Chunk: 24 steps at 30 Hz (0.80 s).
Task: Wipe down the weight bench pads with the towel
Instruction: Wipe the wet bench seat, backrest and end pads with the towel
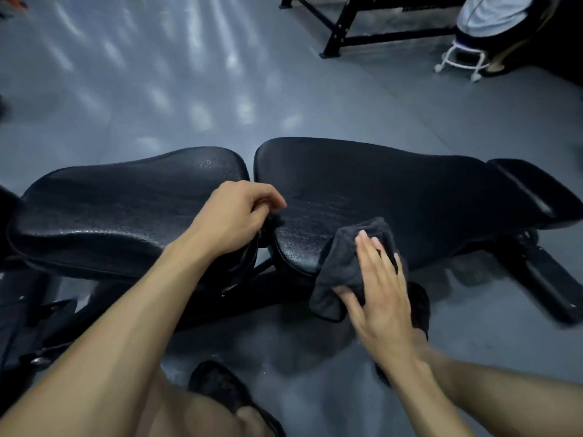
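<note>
Towel (350, 263): dark grey, soft terry, bunched and folded, draped over the near edge of the right pad (394, 197), lower corner hanging off toward the floor (157, 89). Right hand (383, 288) lies flat on it, fingers straight and close together, pressing the cloth against the pad edge; no pinch visible. Left hand (233, 212) sits at the gap between the two pads, fingers curled over the left pad (126, 209) corner; what the fingertips actually hold is hidden in the dark gap, cannot tell. Both pads are black pebbled vinyl, rounded edges, slightly glossy with a speckled sheen near the gap. Right pad tapers to a narrower black end piece (536, 190) at far right. Frame (274, 291) below is black metal, mostly lost in shadow, detail hard to make out. Floor is smooth grey with blurred light reflections. Dark shoe (220, 386) near bottom centre, partly covered by a bare knee, cut off by the frame edge. Top right: another black metal rack (362, 29), a white ring-base stool (463, 61) on casters, and a seated person (498, 14) in light clothing, cut off at the top edge.
</note>
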Tool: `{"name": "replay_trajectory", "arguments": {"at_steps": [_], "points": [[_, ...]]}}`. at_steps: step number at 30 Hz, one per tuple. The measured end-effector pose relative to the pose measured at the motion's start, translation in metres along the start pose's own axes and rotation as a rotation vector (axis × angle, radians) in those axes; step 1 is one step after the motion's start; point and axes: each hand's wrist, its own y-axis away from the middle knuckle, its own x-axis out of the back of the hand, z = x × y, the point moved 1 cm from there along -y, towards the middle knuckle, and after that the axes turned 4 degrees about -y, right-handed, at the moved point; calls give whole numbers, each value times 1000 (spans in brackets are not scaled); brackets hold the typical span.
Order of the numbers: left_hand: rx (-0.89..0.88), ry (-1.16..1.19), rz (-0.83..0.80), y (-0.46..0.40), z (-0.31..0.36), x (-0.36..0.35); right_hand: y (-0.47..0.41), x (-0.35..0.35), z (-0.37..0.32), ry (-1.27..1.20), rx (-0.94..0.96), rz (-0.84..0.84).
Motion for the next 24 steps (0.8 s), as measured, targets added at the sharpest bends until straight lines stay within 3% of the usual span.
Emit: {"name": "replay_trajectory", "arguments": {"at_steps": [4,8,11,13,22,24], "points": [[-56,6,-22,2,1,-3,24,-35,-61,-53,-173,169],[-87,18,1,6,-3,4,-5,-60,-101,207,77,44],[-124,46,23,13,-5,9,-44,-49,-86,222,166,-15],[-127,65,22,19,-8,11,-43,-41,-77,107,72,26],[-139,128,20,34,-8,12,26,-86,-112,-541,-556,585],[-159,117,-2,31,-3,7,18,-105,-123,-715,-779,698]]}}
